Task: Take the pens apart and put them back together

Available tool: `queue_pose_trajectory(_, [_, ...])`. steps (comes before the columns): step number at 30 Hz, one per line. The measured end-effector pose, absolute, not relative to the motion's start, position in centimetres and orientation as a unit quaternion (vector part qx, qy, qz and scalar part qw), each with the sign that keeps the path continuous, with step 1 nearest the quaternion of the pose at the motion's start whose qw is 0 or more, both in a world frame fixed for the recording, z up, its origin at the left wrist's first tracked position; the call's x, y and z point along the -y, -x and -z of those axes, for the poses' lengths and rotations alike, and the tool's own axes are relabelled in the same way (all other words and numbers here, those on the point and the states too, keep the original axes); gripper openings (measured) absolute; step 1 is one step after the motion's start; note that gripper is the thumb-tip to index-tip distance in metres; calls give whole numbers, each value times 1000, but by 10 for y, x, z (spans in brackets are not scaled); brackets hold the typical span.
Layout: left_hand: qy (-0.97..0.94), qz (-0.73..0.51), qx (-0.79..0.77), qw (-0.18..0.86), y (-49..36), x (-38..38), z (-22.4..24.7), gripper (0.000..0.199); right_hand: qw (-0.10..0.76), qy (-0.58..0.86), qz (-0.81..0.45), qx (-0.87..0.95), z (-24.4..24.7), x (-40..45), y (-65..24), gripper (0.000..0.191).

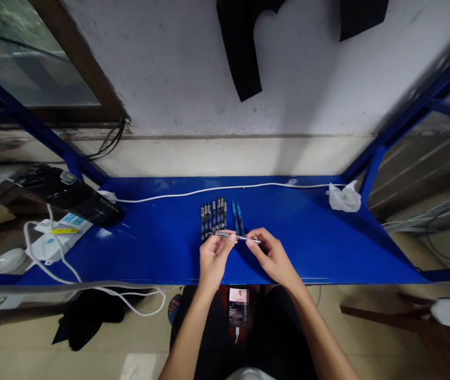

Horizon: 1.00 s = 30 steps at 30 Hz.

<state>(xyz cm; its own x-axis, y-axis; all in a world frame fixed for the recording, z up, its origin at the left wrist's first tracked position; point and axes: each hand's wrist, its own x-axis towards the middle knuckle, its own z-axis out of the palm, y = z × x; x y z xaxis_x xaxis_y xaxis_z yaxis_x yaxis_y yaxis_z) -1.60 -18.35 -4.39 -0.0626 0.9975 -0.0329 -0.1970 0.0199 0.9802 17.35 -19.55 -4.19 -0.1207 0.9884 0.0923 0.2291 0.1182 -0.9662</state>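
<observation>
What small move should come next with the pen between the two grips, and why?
I would probably turn the held pen lengthwise: the left grip and right grip hold it crosswise, while the grey-and-black pens and two blue pens on the blue table point roughly towards the wall. That should match their direction.

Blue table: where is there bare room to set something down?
Two bare patches of table: between right hand and crumpled white plastic; between black bottle and grey pens. Crowded: the middle, where left hand and right hand hold a silver pen near blue pens; and the left end, with bottle and power strip.
</observation>
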Motion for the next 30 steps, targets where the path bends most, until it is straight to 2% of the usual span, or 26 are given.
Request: queue_pose_trajectory(30, [-440,-548,-468,536,17,184,48,34,424,505,-428,618,39,196,-174,30])
